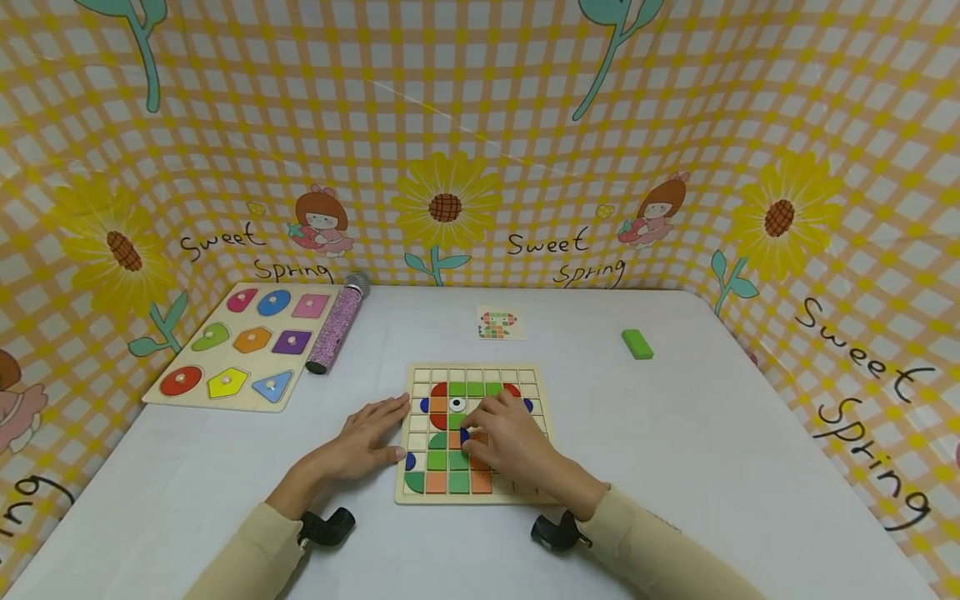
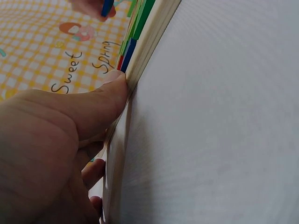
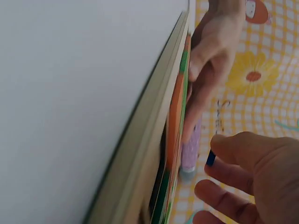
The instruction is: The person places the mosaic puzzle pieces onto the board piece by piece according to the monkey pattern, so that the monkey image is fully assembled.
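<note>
A square wooden grid board [image 1: 422, 375] lies on the white table, partly filled with green, orange, red and blue tiles and a white eye tile [image 1: 457, 404]. My left hand [image 1: 358, 443] touches the board's left edge with thumb and fingertips, its fingers mostly straight. Over the middle of the grid, my right hand [image 1: 517, 440] pinches a small blue tile [image 3: 211, 158] between thumb and index finger. In the right wrist view that tile is held off the board, while the other fingers are loosely bent. Some cells on the right are hidden beneath the right hand.
A shape puzzle board [image 1: 217, 358] with knobbed pieces stands at the left, next to a glittery pink microphone [image 1: 334, 329]. Behind the grid lies a small pattern card [image 1: 501, 323]. A green block [image 1: 637, 344] sits at the right. Patterned cloth [image 1: 480, 125] walls the table.
</note>
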The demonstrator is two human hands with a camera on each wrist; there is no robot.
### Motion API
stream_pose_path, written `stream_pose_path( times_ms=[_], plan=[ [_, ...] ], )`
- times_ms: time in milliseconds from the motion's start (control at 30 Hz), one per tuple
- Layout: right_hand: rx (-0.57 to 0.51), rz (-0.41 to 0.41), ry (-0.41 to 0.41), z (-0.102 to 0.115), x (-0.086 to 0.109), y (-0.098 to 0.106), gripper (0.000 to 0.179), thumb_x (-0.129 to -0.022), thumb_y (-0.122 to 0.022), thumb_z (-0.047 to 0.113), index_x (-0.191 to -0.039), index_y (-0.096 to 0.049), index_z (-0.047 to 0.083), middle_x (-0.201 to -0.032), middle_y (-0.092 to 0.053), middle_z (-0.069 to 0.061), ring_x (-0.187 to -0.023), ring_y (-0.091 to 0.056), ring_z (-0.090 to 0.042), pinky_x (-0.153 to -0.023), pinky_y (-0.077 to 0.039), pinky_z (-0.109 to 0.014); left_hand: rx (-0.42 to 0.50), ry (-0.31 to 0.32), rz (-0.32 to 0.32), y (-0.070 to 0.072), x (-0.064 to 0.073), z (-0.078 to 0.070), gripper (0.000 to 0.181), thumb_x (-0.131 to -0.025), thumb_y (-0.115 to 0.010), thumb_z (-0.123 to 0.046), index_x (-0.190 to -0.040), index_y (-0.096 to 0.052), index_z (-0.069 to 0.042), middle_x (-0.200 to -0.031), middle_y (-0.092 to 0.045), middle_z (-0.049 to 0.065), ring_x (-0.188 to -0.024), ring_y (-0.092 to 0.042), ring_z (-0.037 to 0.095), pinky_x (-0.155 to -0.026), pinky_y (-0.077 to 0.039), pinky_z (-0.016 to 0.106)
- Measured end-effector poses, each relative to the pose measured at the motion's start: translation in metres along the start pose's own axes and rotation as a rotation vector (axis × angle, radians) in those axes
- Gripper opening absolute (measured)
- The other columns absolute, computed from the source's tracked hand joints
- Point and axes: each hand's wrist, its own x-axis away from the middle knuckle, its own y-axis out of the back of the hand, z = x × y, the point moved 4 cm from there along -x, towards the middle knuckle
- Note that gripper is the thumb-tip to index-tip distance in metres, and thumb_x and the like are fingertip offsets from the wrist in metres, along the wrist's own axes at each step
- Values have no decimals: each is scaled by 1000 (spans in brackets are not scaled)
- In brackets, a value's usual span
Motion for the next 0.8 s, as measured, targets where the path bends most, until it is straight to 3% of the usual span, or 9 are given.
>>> stream_pose_path(
  times_ms=[233, 500, 800],
  plan=[
    [-9, 73, 8, 20, -17, -16, 22, -84, -70, 32, -101, -72, 18, -98, -65, 3, -92, -47, -15, -81, -43, -31, -1, -11, 4, 1, 1, 1, 69, -92, -59, -28, -149, -26, -7, -159, -18, 8, -146, -13, 37, -115, -10, 62],
    [-9, 83, 31, 32, -32, -29, 22, -83, -71, 32, -100, -73, 17, -94, -64, 3, -86, -43, -14, -76, -39, -28, -21, -21, 13, 1, 1, 0, 69, -93, -58, -28, -149, -26, -6, -159, -17, 9, -146, -14, 37, -114, -12, 62],
    [32, 118, 14, 37, -41, -36, 23, -83, -71, 35, -100, -73, 19, -97, -62, 3, -90, -44, -15, -82, -39, -30, -17, -49, 8, 1, 1, -1, 67, -93, -58, -25, -148, -26, -4, -159, -17, 11, -145, -14, 38, -113, -13, 63]
  ],
)
